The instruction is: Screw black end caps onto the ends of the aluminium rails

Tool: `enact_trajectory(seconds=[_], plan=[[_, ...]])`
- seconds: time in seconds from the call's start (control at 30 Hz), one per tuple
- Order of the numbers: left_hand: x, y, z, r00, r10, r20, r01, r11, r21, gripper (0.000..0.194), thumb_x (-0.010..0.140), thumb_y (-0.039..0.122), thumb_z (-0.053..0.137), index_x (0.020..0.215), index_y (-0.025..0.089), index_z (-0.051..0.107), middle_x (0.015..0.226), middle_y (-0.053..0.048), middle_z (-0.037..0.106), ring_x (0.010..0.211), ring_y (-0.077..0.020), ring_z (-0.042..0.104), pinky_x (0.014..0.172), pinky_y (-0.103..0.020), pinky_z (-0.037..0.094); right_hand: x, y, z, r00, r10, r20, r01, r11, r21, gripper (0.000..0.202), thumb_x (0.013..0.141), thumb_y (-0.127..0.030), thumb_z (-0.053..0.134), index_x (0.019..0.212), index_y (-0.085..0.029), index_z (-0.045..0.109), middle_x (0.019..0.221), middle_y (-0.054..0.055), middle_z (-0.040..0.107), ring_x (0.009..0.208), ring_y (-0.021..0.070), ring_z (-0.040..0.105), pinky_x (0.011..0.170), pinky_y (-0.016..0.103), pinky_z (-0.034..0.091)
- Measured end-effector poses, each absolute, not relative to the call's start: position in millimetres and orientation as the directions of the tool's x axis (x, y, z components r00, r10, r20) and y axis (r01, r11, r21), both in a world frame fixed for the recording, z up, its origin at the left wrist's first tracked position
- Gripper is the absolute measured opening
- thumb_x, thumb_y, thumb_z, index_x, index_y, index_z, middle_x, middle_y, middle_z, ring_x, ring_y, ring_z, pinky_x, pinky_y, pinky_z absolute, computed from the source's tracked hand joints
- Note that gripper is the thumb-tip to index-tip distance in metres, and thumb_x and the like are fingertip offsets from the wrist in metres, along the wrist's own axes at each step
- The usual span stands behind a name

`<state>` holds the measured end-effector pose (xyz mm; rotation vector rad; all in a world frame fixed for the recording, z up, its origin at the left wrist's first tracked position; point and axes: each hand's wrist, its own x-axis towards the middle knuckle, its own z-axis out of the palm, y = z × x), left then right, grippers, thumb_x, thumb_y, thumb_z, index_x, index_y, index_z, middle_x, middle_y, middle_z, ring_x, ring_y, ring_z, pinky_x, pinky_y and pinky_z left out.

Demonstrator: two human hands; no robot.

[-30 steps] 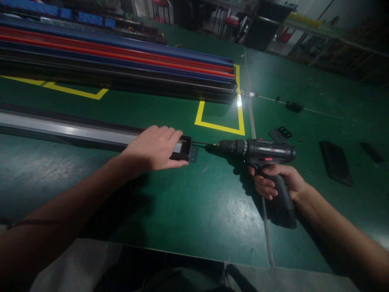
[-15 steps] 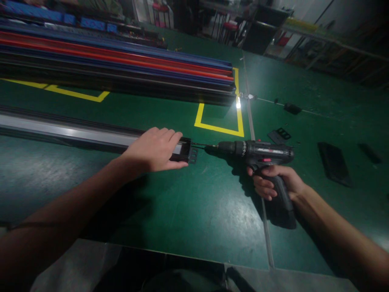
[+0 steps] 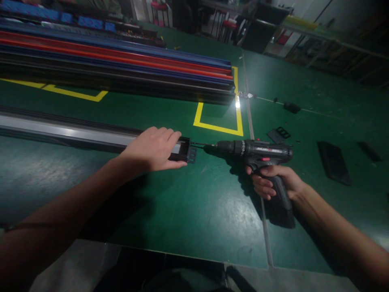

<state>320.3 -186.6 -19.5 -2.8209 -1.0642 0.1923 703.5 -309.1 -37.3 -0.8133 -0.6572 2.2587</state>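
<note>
A long black profile with a pale strip lies across the left of the green table. My left hand is wrapped over it near its right end, thumb on the near side. At that end sits a small black end plate with openings. My right hand grips the handle of a black power drill, index finger at the trigger. The drill lies level and points left, and its long thin bit reaches the end of the profile. Whether the tip sits in a screw is too small to tell.
Behind lie blue, red and black profiles beside yellow tape marks. To the right are a loose black plate, a dark flat block and a small black piece on a cord. Red stools stand beyond the table.
The whole view has shifted very slightly. Both hands, the drill and the profile keep the same positions relative to each other.
</note>
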Motion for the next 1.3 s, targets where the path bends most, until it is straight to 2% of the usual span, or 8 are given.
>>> enact_trajectory(seconds=[0.57, 1.3], plan=[[319.6, -187.0, -19.6, 0.755, 0.653, -0.058, 0.637, -0.751, -0.172, 0.086, 0.098, 0.077, 0.031, 0.140, 0.007, 0.056, 0.122, -0.021, 0.067, 0.106, -0.0339, 0.063, 0.087, -0.041, 0.042, 703.1, -309.4, -37.9, -0.595, 0.708, -0.380, -0.384, -0.666, -0.640, 0.024, 0.093, -0.024, 0.061, 0.111, -0.011, 0.071, 0.061, -0.005, 0.051, 0.047, 0.0092, 0.047, 0.053, 0.024, 0.055], [320.7, -186.9, -16.9, 0.744, 0.662, -0.084, 0.650, -0.748, -0.134, 0.086, 0.096, 0.078, 0.032, 0.141, 0.009, 0.057, 0.125, -0.021, 0.067, 0.107, -0.0336, 0.063, 0.087, -0.041, 0.043, 701.9, -309.4, -35.8, -0.567, 0.714, -0.412, -0.363, -0.665, -0.653, 0.023, 0.091, -0.027, 0.064, 0.107, -0.012, 0.073, 0.059, -0.005, 0.049, 0.045, 0.0090, 0.045, 0.050, 0.024, 0.053]])
